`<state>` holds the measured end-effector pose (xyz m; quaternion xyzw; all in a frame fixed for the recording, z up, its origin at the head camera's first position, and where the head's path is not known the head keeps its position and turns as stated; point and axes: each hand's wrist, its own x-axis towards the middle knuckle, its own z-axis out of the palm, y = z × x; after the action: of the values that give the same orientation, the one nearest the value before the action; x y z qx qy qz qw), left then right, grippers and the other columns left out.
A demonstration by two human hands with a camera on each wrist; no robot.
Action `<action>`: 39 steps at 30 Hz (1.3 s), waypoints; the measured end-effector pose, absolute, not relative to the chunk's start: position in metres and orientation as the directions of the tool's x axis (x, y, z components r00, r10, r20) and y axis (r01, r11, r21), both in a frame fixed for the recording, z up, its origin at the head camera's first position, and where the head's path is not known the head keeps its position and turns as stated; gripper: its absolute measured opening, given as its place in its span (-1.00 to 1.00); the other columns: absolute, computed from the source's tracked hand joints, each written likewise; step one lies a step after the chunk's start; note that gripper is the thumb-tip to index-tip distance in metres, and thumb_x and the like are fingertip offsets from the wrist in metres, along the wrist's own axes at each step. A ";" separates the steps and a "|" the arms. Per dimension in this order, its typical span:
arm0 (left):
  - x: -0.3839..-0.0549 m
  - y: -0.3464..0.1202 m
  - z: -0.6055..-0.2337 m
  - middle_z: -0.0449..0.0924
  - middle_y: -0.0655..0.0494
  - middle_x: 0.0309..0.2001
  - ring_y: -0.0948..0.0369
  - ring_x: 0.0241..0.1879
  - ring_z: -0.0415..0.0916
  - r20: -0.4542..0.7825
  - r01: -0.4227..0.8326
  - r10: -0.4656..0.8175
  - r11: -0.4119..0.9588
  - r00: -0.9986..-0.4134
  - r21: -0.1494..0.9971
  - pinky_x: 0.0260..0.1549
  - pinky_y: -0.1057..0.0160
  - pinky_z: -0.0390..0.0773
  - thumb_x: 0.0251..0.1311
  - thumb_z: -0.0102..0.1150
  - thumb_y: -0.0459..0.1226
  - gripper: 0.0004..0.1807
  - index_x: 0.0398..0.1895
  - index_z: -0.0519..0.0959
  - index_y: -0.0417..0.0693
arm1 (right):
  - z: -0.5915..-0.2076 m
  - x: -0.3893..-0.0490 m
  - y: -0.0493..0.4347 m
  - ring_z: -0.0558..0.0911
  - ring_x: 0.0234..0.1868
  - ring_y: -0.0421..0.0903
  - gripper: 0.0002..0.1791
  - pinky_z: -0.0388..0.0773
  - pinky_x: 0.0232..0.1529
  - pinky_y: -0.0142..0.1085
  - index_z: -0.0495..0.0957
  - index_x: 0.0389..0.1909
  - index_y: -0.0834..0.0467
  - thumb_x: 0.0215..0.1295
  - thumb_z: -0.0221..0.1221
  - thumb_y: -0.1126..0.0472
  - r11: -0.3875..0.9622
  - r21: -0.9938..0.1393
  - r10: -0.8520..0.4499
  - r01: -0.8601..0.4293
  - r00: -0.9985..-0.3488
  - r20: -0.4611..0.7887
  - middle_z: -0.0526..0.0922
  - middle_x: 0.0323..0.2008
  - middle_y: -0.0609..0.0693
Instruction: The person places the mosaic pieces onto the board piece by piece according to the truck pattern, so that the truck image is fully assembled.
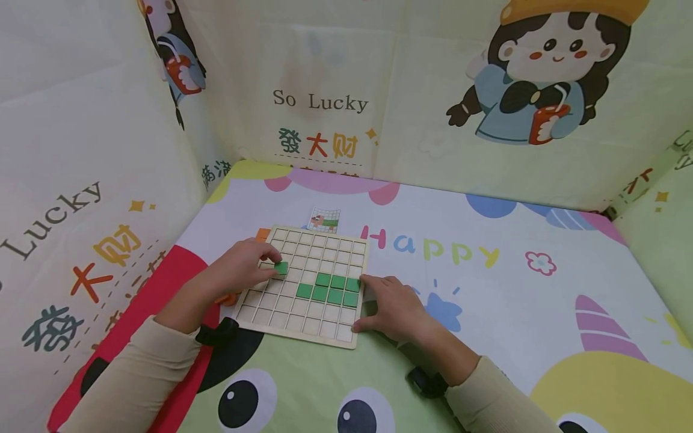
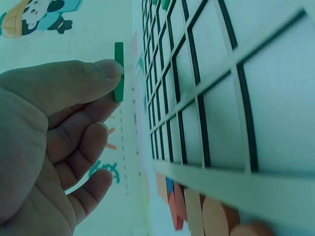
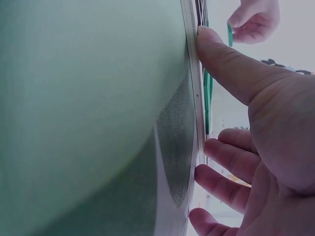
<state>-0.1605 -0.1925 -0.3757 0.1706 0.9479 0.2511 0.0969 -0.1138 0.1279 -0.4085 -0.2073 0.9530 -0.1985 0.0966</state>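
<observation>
Nearest are two big eyes printed on the bright cloth (image 1: 303, 382), with a tan sleeve (image 1: 135, 379) on one side and another tan sleeve (image 1: 500, 400) on the other. Each wrist wears a black band. The right hand (image 1: 397, 308) touches the right edge of the square board (image 1: 284, 305) with its thumb and fingertips. Its fingers are spread and mostly straight, with a wide gap between thumb and pointing finger — it is not curled round anything. The board lies flat on the cloth, with rows of little boxes. Seven green tiles (image 1: 335, 297) sit in it, four in the nearer row and three in the row behind. The left hand (image 1: 246, 263) pinches one more green tile (image 2: 119, 73) between thumb and finger, with almost no gap but the tile. That tile is up off the board — over its left part. Orange pieces (image 1: 263, 234) lie just beside the board's left edge. A small picture card (image 1: 325, 220) lies just past the far edge. Next come the letters "Happy" (image 1: 433, 246), then the wall (image 1: 390, 120) with "So Lucky" and a cartoon girl (image 1: 547, 78).
</observation>
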 end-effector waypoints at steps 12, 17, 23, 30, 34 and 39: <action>-0.170 -0.173 -0.386 0.64 0.03 -0.10 0.01 -0.02 0.48 -0.108 0.324 0.432 0.799 -0.895 0.506 -0.08 0.05 0.59 0.19 0.33 -0.30 -0.74 -0.05 0.68 -0.15 | -0.407 -0.114 0.128 0.41 0.29 0.12 0.04 0.40 0.13 0.12 0.35 0.42 0.11 -0.07 0.50 -0.24 0.833 -0.422 -0.435 -0.358 -0.895 -0.100 0.52 0.27 0.02; -0.171 -0.162 -0.387 0.62 0.04 -0.09 0.02 0.01 0.47 -0.140 0.311 0.429 0.810 -0.892 0.497 -0.01 0.04 0.56 0.21 0.30 -0.29 -0.74 -0.04 0.67 -0.13 | -0.405 -0.114 0.128 0.41 0.29 0.12 0.04 0.40 0.13 0.13 0.36 0.41 0.11 -0.07 0.50 -0.24 0.832 -0.426 -0.434 -0.354 -0.895 -0.103 0.51 0.28 0.01; -0.171 -0.155 -0.389 0.63 0.07 -0.10 0.05 -0.01 0.49 -0.144 0.343 0.462 0.802 -0.875 0.489 0.01 0.05 0.56 0.22 0.34 -0.29 -0.75 -0.05 0.67 -0.12 | -0.405 -0.114 0.128 0.41 0.28 0.11 0.04 0.39 0.14 0.12 0.35 0.42 0.11 -0.07 0.50 -0.24 0.832 -0.429 -0.434 -0.352 -0.894 -0.109 0.52 0.27 0.02; -0.173 -0.151 -0.392 0.63 0.07 -0.07 0.06 0.00 0.48 -0.149 0.357 0.478 0.797 -0.866 0.487 0.02 0.06 0.56 0.21 0.33 -0.31 -0.73 -0.02 0.68 -0.12 | -0.405 -0.113 0.128 0.41 0.29 0.12 0.04 0.40 0.13 0.12 0.35 0.42 0.12 -0.07 0.50 -0.24 0.831 -0.429 -0.437 -0.355 -0.893 -0.107 0.51 0.28 0.01; -0.173 -0.149 -0.392 0.63 0.07 -0.07 0.06 0.00 0.48 -0.151 0.370 0.486 0.802 -0.861 0.469 0.01 0.07 0.56 0.21 0.31 -0.31 -0.72 -0.01 0.68 -0.11 | -0.405 -0.113 0.128 0.41 0.29 0.12 0.04 0.39 0.14 0.12 0.35 0.42 0.12 -0.07 0.50 -0.24 0.831 -0.429 -0.435 -0.353 -0.894 -0.107 0.51 0.28 0.01; -0.172 -0.145 -0.390 0.64 0.08 -0.06 0.07 0.00 0.47 -0.165 0.352 0.472 0.810 -0.866 0.469 0.01 0.08 0.56 0.22 0.29 -0.30 -0.71 0.01 0.69 -0.10 | -0.405 -0.113 0.127 0.40 0.30 0.12 0.05 0.38 0.17 0.13 0.35 0.42 0.12 -0.07 0.50 -0.24 0.833 -0.432 -0.430 -0.346 -0.896 -0.112 0.50 0.29 0.02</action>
<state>-0.1724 -0.1450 -0.3899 0.2190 0.9412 0.2168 0.1384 -0.1133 0.1275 -0.4050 -0.2040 0.9517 -0.2051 0.1026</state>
